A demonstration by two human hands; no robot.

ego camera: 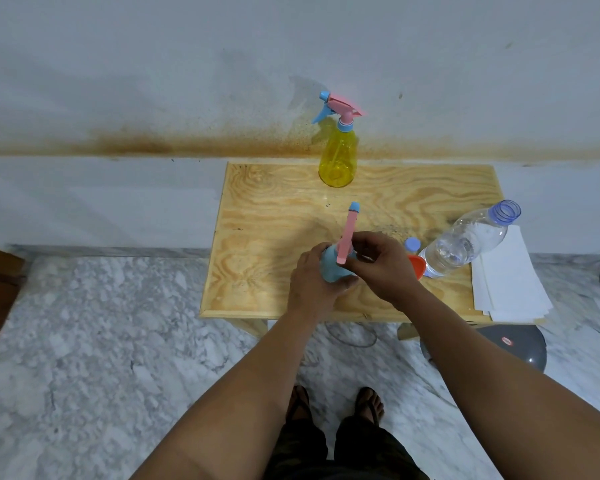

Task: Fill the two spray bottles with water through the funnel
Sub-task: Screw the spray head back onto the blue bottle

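The left hand (314, 273) wraps its curled fingers around the body of the blue spray bottle (329, 268), which stands near the front of the wooden worktop (257, 237). The right hand (378, 265) closes over the bottle's neck, fingers bent around the base of the pink spray head (347, 233). That head is a long pink piece with a blue nozzle tip pointing away from the person, toward the wall. The bottle's body is pale opaque blue, mostly hidden by the two hands. Just right of the right hand lies an orange funnel (417, 266), partly covered by the wrist, and beside it a small blue cap (412, 244). Touching or just beside the funnel stands a clear water bottle (465, 244), uncapped, with a blue-tinted threaded neck, and holding water. A stack of white paper sheets (510, 278) lies at the worktop's right edge, overhanging it. At the back of the worktop, well apart from the hands, stands the yellow spray bottle (338, 161), translucent, upright, with its pink and blue trigger head screwed on. Behind it rises a pale wall (153, 81) marked by a brown stain band.
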